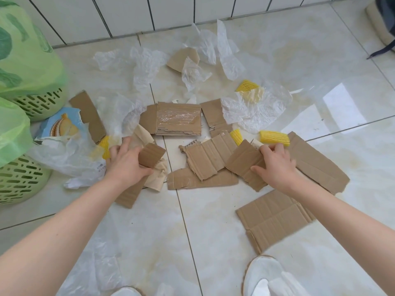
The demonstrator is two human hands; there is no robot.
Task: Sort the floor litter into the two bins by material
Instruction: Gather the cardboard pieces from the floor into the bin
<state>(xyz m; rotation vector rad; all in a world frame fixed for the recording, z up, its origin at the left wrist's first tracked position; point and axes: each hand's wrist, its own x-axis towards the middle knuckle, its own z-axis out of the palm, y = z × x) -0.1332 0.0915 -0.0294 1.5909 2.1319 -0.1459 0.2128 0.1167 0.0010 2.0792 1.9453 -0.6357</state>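
Torn brown cardboard, clear plastic film and yellow foam sleeves lie scattered on the tiled floor. My left hand [128,161] grips a small cardboard piece [151,154] above crumpled brown paper [158,176]. My right hand [275,165] pinches the edge of a cardboard sheet [243,163], just below a yellow foam sleeve [274,137]. Two green slotted bins lined with green bags stand at the left: the far bin [40,101] and the near bin [21,180].
A taped cardboard piece [177,118] lies in the middle. More plastic film [145,65] lies toward the tiled wall. A blue printed wrapper [62,124] sits by the bins. A folded cardboard sheet [275,218] lies near my white slipper [263,274].
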